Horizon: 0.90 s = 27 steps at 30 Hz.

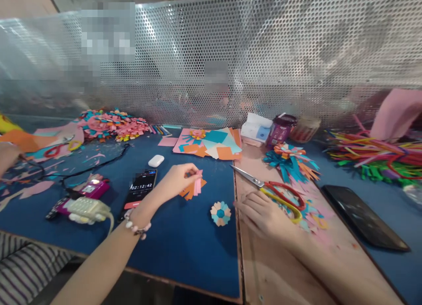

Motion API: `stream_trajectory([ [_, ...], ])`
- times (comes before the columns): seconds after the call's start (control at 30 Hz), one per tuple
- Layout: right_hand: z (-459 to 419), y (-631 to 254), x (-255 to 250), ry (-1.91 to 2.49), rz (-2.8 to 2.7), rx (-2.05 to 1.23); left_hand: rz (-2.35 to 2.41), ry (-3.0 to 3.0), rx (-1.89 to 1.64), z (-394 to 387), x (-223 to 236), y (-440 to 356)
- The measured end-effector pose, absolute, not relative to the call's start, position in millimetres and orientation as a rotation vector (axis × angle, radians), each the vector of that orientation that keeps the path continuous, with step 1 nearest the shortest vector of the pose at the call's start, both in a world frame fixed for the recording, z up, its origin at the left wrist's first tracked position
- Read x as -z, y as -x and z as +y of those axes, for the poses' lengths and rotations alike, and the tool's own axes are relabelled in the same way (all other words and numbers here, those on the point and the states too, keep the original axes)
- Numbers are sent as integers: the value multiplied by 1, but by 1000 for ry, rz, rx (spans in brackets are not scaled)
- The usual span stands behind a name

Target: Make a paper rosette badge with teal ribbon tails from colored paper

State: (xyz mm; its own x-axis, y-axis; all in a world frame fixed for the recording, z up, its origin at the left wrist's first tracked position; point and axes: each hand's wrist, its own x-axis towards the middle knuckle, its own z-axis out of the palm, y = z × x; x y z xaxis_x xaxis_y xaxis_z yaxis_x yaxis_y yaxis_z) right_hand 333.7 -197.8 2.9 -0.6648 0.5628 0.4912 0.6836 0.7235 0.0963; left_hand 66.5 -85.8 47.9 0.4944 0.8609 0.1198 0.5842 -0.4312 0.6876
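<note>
My left hand [176,180] is closed, thumb and fingertips pinching a small pink paper piece [197,187] cut into strips. Just under it, an orange paper piece [187,193] with cut petals lies on the blue table. My right hand [265,212] rests palm down on the brown board, fingers stretched out and holding nothing. Scissors [252,178] with red and yellow handles lie right beyond its fingers, blades pointing to the upper left. Between my hands sits a small round paper flower [220,213] in peach and blue.
Coloured paper squares [219,142] lie at the back. A phone with a timer [140,188] and a white case [156,160] are left. To the right are fringed paper flowers [288,160], a purple cup [281,130], a dark phone [364,217] and pipe cleaners [372,151]. Another person's hand [8,156] shows far left.
</note>
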Motion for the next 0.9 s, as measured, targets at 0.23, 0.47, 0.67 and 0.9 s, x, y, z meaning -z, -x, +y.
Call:
stream_trajectory([
  [0.23,-195,-332,-2,992,-2508,342,1239,-2180,-406,-70,-46,-50],
  [0.47,-195,-328,-3,983,-2496,306,1207,-2211,-170,-63,-47,-35],
  [0.67,-193,-329,0,999,-2508,286,1285,-2247,-53,-50,-37,-15],
  [0.9,-189,-334,3,1020,-2475,295,1338,-2238,-58,-48,-36,-14],
])
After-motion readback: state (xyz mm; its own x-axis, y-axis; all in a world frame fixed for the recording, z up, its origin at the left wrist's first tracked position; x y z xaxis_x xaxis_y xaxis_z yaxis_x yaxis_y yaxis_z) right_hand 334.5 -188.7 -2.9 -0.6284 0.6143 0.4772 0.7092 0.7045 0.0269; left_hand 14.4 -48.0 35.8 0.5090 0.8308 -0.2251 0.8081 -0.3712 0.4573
